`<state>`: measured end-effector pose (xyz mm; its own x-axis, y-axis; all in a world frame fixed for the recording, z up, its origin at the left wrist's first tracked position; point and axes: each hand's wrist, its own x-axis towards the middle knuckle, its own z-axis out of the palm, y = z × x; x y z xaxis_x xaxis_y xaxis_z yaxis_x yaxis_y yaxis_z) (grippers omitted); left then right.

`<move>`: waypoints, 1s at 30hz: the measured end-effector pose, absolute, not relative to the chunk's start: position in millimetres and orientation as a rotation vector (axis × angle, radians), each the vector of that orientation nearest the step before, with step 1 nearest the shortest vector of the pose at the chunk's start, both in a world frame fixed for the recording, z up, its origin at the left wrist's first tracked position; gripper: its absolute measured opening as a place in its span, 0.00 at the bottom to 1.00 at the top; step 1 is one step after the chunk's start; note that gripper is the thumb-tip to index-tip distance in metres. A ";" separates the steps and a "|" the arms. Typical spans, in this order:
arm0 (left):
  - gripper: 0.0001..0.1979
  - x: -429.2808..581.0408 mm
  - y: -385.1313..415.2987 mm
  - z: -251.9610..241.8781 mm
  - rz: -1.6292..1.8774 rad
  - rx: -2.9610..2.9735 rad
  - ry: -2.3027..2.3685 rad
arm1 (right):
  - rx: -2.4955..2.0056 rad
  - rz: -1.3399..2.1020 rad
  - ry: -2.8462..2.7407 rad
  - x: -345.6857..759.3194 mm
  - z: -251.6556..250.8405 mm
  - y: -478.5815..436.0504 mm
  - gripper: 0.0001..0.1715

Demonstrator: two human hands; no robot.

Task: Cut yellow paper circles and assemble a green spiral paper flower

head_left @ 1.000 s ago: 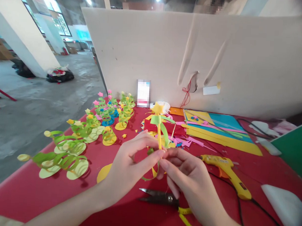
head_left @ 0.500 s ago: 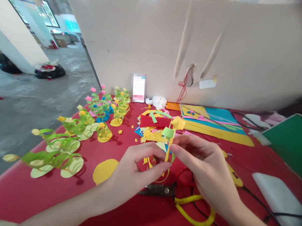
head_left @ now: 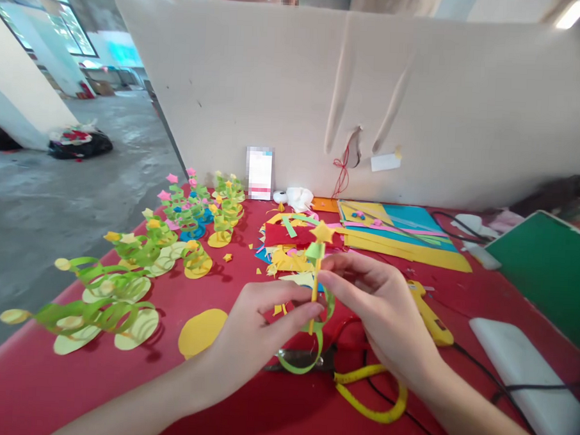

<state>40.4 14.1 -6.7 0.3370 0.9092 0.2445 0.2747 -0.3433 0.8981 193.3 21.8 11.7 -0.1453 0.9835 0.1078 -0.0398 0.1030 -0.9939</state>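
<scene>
My left hand [head_left: 261, 325] pinches the lower part of a thin yellow paper stick [head_left: 315, 283], held upright. A yellow paper star [head_left: 322, 232] tops the stick. My right hand [head_left: 391, 312] is closed at the stick's upper half, thumb and index finger against it just below the star. A green paper strip [head_left: 300, 370] wraps the stick under the star and curls down in a loose loop below my hands. Beneath them lie scissors with yellow-wrapped handles [head_left: 372, 415], partly behind the strip. A yellow paper disc [head_left: 201, 332] is beside my left wrist.
Several spiral paper plants [head_left: 132, 300] with stars stand on the left. Paper scraps [head_left: 288, 259] lie mid-table, coloured sheets [head_left: 404, 248] behind. A yellow glue gun [head_left: 430, 316], white block [head_left: 528, 362], black cables and green board [head_left: 551, 274] are on the right. A phone [head_left: 260, 174] leans on the back panel.
The star has turned to face me and the stick stands straighter. The green strip's loop now hangs lower, in front of the scissors. The view has shifted slightly right.
</scene>
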 end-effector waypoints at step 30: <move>0.04 39.3 12.6 -11.0 1.064 1.610 1.126 | -1.715 0.688 -1.492 301.4 -25.4 1.1 0.19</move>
